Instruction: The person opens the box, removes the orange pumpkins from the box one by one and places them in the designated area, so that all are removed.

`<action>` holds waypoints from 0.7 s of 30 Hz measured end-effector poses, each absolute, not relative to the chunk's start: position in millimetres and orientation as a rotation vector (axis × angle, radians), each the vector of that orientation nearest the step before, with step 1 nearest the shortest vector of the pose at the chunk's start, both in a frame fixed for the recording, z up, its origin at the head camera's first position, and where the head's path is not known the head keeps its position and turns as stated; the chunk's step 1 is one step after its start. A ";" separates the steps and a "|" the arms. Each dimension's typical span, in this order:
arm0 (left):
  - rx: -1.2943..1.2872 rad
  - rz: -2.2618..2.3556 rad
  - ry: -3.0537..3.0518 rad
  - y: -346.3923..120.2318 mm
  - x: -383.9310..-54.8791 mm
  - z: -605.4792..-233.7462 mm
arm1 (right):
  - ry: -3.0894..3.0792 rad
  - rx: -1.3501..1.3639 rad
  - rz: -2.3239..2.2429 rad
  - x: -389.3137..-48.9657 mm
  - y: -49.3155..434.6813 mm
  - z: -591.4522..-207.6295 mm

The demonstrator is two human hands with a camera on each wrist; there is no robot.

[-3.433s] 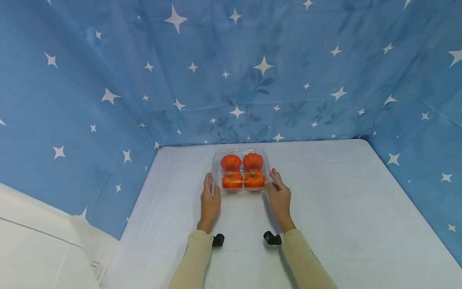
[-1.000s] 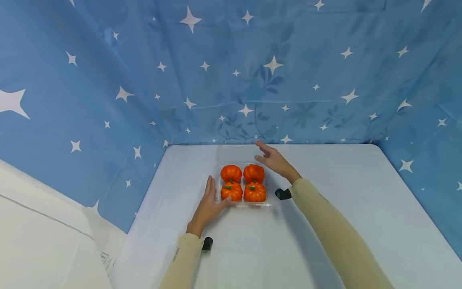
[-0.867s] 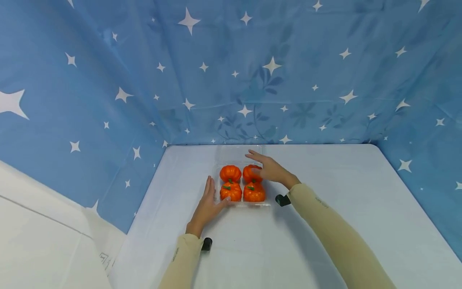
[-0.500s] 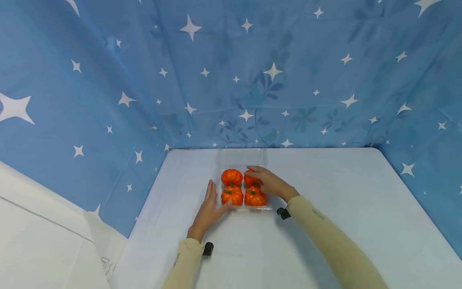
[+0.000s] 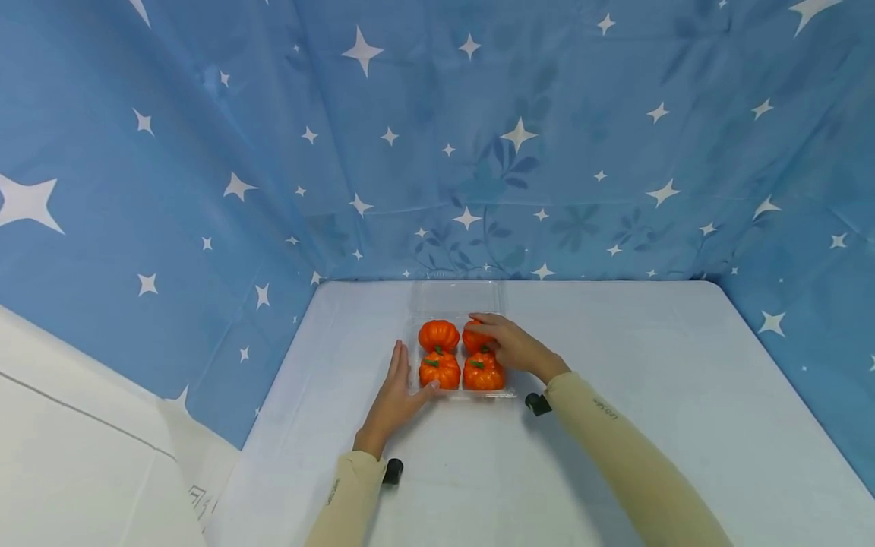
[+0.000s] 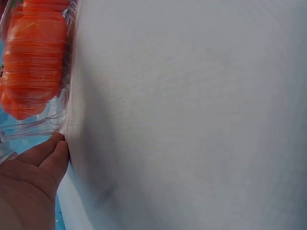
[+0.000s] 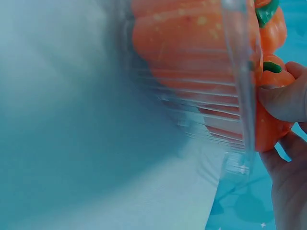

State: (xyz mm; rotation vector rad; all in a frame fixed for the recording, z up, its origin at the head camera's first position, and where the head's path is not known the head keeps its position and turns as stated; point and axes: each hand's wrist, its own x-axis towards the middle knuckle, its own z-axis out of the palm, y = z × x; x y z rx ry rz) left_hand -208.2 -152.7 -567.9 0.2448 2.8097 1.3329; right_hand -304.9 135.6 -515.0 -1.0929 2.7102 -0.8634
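Observation:
Small orange pumpkins with green stems sit in a clear plastic box (image 5: 506,393), two in front and two behind. Its clear lid (image 5: 458,298) lies folded back. My right hand (image 5: 517,347) grips the back right pumpkin (image 5: 472,341), thumb near its stem and fingers around its far side; part of it is hidden. In the right wrist view the same pumpkin (image 7: 270,122) shows above the box wall. My left hand (image 5: 395,401) rests along the box's left side, fingers straight and thumb at the front edge; the left wrist view shows its fingers (image 6: 55,158) at the box's corner.
The box stands on a white table (image 5: 615,456), near its back edge. A blue curtain (image 5: 581,114) with white stars rises behind and at both sides. A white, folded-looking surface (image 5: 82,456) is at the lower left.
The lid, earlier closed over the pumpkins, now lies back behind the box. My right hand has come from the box's right side, over the lid, down onto the back right pumpkin.

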 end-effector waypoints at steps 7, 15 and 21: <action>0.244 1.335 2.811 -153.5 -208.6 -567.8 | 2.707 -1.109 -0.892 -308.2 137.9 -502.6; 0.215 1.338 2.802 -153.6 -207.6 -566.2 | 2.723 -1.092 -0.981 -311.8 144.1 -494.1; 0.222 1.349 2.805 -151.6 -207.4 -566.0 | 2.718 -0.964 -1.185 -309.5 150.8 -495.0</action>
